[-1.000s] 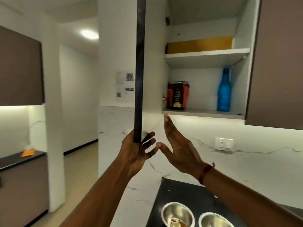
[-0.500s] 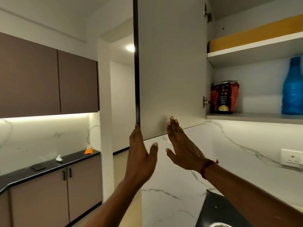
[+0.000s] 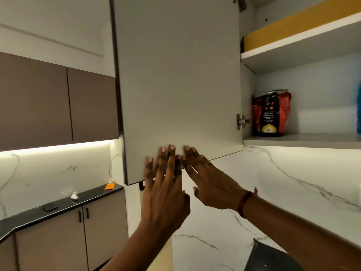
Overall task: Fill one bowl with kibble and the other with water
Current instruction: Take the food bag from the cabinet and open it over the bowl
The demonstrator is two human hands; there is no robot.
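Both hands flat, fingers straight: left hand [image 3: 166, 194] and right hand [image 3: 210, 182] against the open cabinet door [image 3: 175, 85]; kibble bag [image 3: 271, 114] on the shelf [image 3: 312, 140].

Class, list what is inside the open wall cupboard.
Lower shelf: a red-and-black bag, and a blue thing cut off by the frame edge. The upper shelf hides everything on it except a yellow strip.

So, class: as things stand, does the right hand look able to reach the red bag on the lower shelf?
Probably yes. The cupboard door stands wide open, the red bag sits near the front of the shelf with nothing before it, and the right hand, open at the door's lower edge, holds nothing.
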